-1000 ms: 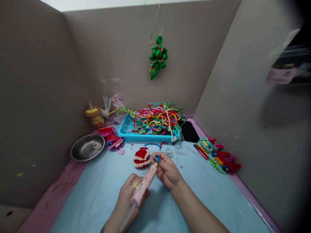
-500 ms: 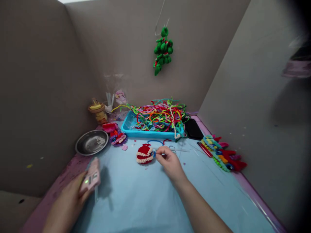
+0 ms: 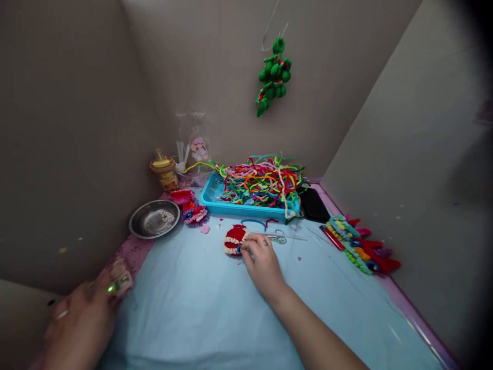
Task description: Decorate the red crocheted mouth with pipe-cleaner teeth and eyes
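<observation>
Right hand (image 3: 265, 264) before tray (image 3: 248, 209) of yarn (image 3: 265, 181)

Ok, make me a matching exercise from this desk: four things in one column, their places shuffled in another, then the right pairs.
1. green knitted piece
2. metal bowl
3. black slab
4. red-and-cream piece

A. at the right end of the blue tray
B. beside the right hand
C. hanging before the back wall
D. left side, holding small white bits

Pairs: 1-C; 2-D; 3-A; 4-B
</observation>
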Tool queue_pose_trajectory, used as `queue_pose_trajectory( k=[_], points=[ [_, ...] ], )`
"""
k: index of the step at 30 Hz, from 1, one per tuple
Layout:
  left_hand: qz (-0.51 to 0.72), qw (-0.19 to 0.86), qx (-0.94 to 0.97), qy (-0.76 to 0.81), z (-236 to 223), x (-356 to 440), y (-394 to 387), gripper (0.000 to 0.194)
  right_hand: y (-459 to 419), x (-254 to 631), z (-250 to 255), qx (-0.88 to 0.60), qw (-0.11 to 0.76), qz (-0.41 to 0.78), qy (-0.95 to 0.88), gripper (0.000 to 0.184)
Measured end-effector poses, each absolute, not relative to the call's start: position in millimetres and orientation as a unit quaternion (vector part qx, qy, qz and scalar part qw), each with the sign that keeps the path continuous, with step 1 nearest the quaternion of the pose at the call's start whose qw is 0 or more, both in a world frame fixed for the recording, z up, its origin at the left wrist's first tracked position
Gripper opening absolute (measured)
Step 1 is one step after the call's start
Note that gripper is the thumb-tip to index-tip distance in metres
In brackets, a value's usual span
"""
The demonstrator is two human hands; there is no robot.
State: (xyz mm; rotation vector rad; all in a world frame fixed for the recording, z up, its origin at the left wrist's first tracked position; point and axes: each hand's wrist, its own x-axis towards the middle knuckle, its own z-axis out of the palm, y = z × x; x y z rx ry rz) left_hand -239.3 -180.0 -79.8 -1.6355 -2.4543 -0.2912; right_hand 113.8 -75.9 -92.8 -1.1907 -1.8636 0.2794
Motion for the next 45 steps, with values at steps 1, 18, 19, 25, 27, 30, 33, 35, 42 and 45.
queue_pose_trajectory(
  k=[1,18,19,25,27,30,33,35,42,45],
  points=[
    [-0.100,0.119,-0.566,-0.810,-76.2,-222.8,-176.2,0.041,-75.9,112.7,-93.5,-0.478,0.441,0.115,-0.751,0.015],
    [-0.223,-0.268,-0.678,-0.647,-89.0,-70.0,-16.6,0.040,-55.0,145.1,-97.8,-0.392,0.597,0.685,-0.144,0.030],
    [-0.239,-0.284,-0.665,-0.648,-91.8,-69.0,-18.6,0.041,-56.5,142.9,-96.1,-0.382,0.586,0.702,-0.134,0.031],
    [-0.339,-0.379,-0.585,-0.632,-96.7,-63.0,-26.8,0.034,-59.9,128.6,-93.7,-0.341,0.574,0.732,-0.132,0.029],
    [-0.364,-0.410,-0.555,-0.625,-95.4,-60.2,-26.5,0.031,-59.1,128.7,-94.6,-0.337,0.581,0.727,-0.141,0.027],
    [-0.383,-0.485,-0.497,-0.609,-91.8,-54.8,-27.8,0.030,-57.2,132.2,-95.1,-0.330,0.591,0.722,-0.145,0.026],
    [-0.399,-0.582,-0.420,-0.571,-86.7,-49.0,-32.4,0.028,-55.0,135.8,-95.2,-0.322,0.596,0.723,-0.139,0.026],
    [-0.412,-0.638,-0.371,-0.535,-83.3,-46.2,-35.4,0.022,-53.8,136.8,-96.0,-0.326,0.594,0.722,-0.141,0.024],
    [-0.430,-0.747,-0.243,-0.445,-83.2,-40.3,-35.3,0.013,-52.4,132.5,-101.2,-0.332,0.586,0.714,-0.190,0.026],
    [-0.450,-0.756,-0.206,-0.428,-83.9,-37.9,-33.7,0.019,-54.7,132.4,-98.4,-0.393,0.595,0.645,-0.273,0.021]
  ],
)
